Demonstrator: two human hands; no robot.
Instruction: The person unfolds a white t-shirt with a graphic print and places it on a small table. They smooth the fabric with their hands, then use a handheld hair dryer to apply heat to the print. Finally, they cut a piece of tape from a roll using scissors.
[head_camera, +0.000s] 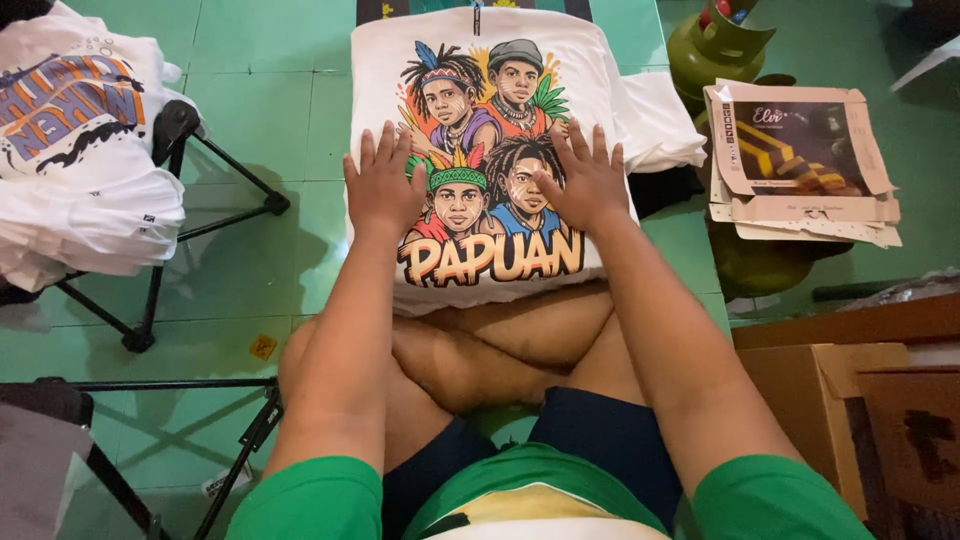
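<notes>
1. A white printed shirt (480, 70) lies flat on the green floor (260, 110), just beyond the person's crossed legs (480, 350).
2. The left hand (383, 185) rests flat on the shirt's left side, fingers spread, pinching nothing.
3. The right hand (588, 180) lies flat on the right side, fingers spread too.
4. A stack of shirts (80, 150) sits far left on a stool.
5. Flattened boxes (800, 160) lie at right.

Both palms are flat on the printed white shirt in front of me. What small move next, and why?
Probably sweep both hands outward toward the shirt's side edges. The left hand and right hand lie flat, fingers spread, near the middle of the white printed T-shirt, which lies face up on the green floor. Its right sleeve still looks bunched.
</notes>
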